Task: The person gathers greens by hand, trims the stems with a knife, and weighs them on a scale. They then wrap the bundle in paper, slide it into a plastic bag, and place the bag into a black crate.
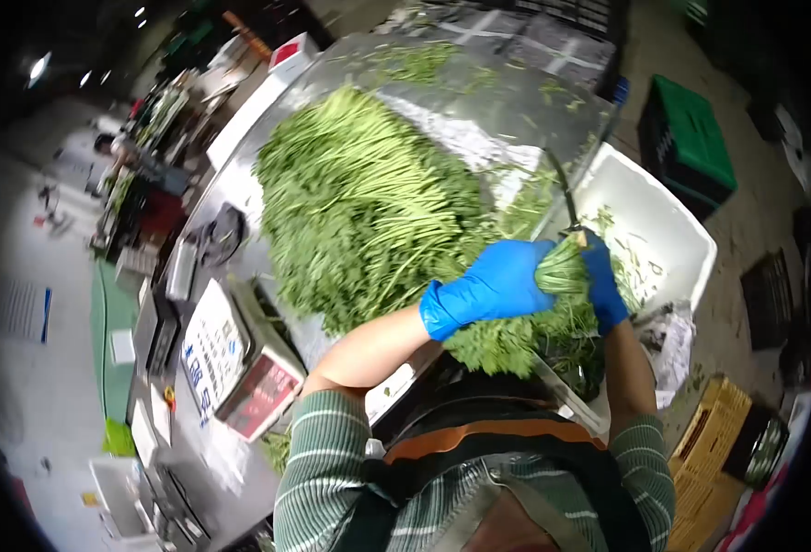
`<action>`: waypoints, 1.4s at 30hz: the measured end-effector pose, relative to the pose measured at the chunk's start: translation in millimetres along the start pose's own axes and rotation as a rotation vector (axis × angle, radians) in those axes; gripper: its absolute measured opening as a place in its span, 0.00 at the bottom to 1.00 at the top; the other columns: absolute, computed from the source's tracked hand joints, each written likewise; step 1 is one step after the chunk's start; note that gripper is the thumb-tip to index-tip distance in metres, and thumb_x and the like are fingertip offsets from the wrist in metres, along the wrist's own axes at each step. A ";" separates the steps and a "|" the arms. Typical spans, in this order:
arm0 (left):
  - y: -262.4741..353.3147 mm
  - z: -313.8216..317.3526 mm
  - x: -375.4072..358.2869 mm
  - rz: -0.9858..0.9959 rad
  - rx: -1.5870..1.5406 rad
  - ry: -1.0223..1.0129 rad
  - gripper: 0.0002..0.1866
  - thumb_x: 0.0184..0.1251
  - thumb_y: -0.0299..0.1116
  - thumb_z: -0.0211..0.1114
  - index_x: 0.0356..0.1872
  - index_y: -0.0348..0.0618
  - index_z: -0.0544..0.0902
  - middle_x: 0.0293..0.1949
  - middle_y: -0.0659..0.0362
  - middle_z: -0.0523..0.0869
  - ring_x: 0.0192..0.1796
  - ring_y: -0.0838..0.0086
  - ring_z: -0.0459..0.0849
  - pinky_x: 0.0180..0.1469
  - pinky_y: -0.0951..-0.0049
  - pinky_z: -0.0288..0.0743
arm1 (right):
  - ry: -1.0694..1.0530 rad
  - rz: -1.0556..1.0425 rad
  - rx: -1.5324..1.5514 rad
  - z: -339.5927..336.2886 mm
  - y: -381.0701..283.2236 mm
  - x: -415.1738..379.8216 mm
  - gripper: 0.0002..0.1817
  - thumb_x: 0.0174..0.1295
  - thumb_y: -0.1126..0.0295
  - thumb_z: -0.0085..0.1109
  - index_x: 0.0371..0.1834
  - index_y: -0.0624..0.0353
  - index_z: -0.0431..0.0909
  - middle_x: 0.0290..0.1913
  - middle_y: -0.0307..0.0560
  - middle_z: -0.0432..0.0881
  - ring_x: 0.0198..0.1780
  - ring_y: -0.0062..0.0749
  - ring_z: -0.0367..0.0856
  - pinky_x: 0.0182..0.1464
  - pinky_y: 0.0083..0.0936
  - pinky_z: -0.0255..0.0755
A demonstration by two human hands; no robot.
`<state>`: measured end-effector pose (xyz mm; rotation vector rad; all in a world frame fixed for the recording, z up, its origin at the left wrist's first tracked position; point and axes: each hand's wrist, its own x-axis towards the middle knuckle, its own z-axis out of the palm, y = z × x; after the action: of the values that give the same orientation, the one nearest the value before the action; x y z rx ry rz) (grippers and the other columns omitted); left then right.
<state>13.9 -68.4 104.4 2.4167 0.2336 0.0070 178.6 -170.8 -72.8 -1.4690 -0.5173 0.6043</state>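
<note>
Gripping a bunch of greens (562,270) stems-up, the left hand (505,281) is curled snugly round one side and the right hand (605,283) closes in on the other, likely so the stalks sit tight; whether the right also holds the dark curved tool (563,184) I can't tell. The leafy heap (359,212) lies on the bench (525,106) beyond the left hand, handy for reaching, with a white bin (696,248) beside the right.

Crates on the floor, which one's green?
The upper-right crate, beyond the white bin; the black crate and the yellow crate sit lower in the picture.
</note>
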 end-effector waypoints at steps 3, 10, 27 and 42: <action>-19.1 -15.3 -50.1 -0.090 -0.660 0.093 0.26 0.42 0.35 0.68 0.46 0.37 0.74 0.36 0.53 0.82 0.37 0.73 0.78 0.45 0.74 0.71 | -0.106 0.007 -0.049 61.3 -42.8 51.6 0.15 0.53 0.67 0.56 0.43 0.59 0.71 0.22 0.37 0.71 0.17 0.18 0.67 0.19 0.16 0.63; -52.8 -142.0 -272.9 -0.463 -0.562 0.797 0.39 0.37 0.32 0.75 0.53 0.31 0.64 0.50 0.51 0.75 0.51 0.68 0.75 0.53 0.70 0.71 | -0.246 -0.311 -0.853 91.9 73.3 158.2 0.18 0.51 0.69 0.49 0.45 0.64 0.73 0.30 0.49 0.79 0.26 0.32 0.75 0.29 0.29 0.68; -281.8 -147.5 -487.2 -1.065 0.550 0.369 0.58 0.29 0.63 0.70 0.66 0.54 0.53 0.67 0.52 0.53 0.68 0.52 0.47 0.66 0.53 0.46 | -0.189 -0.656 -0.393 212.9 -119.9 61.5 0.13 0.61 0.72 0.50 0.47 0.62 0.75 0.47 0.43 0.77 0.48 0.24 0.74 0.51 0.20 0.66; -156.3 34.7 -548.2 -1.034 0.007 0.300 0.39 0.45 0.33 0.66 0.63 0.48 0.61 0.59 0.48 0.67 0.57 0.55 0.70 0.57 0.67 0.66 | -1.358 -0.976 -0.686 400.6 38.2 -245.7 0.10 0.53 0.62 0.56 0.32 0.56 0.75 0.31 0.46 0.78 0.25 0.43 0.78 0.26 0.31 0.71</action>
<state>-549.0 -68.6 8.0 2.0249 1.5693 -0.0979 -271.7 -31.4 -83.0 -0.9730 -2.5020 0.5528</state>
